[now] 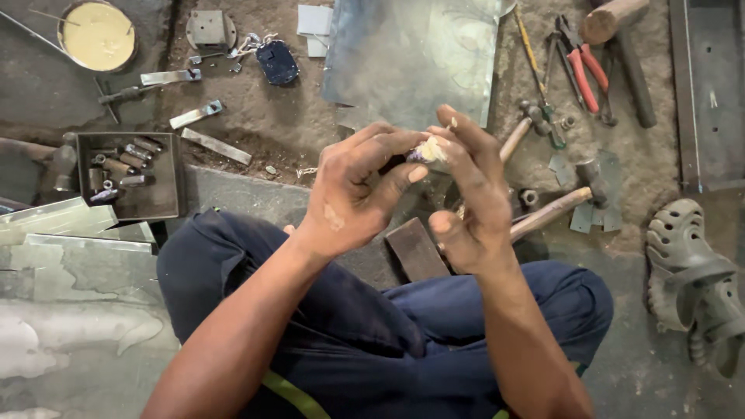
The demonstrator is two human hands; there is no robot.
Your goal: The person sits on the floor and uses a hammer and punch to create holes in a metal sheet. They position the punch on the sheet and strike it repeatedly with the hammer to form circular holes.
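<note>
Sitting on gritty floor (tools scattered), fingers pinching wad.

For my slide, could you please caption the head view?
Seated cross-legged, both hands, left hand and right hand, pinch a small pale wad above hammers and sheet metal.

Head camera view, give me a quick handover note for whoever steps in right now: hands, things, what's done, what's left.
Left hand and right hand meet in front of the lap, both pinching a small pale wad; what it is cannot be told.
Sheet metal lies flat just beyond the hands.
Two hammers rest untouched at right, pliers beyond.
Tray of small metal parts at left.
Done: wad in hand. Left: tools not yet picked up.
</note>
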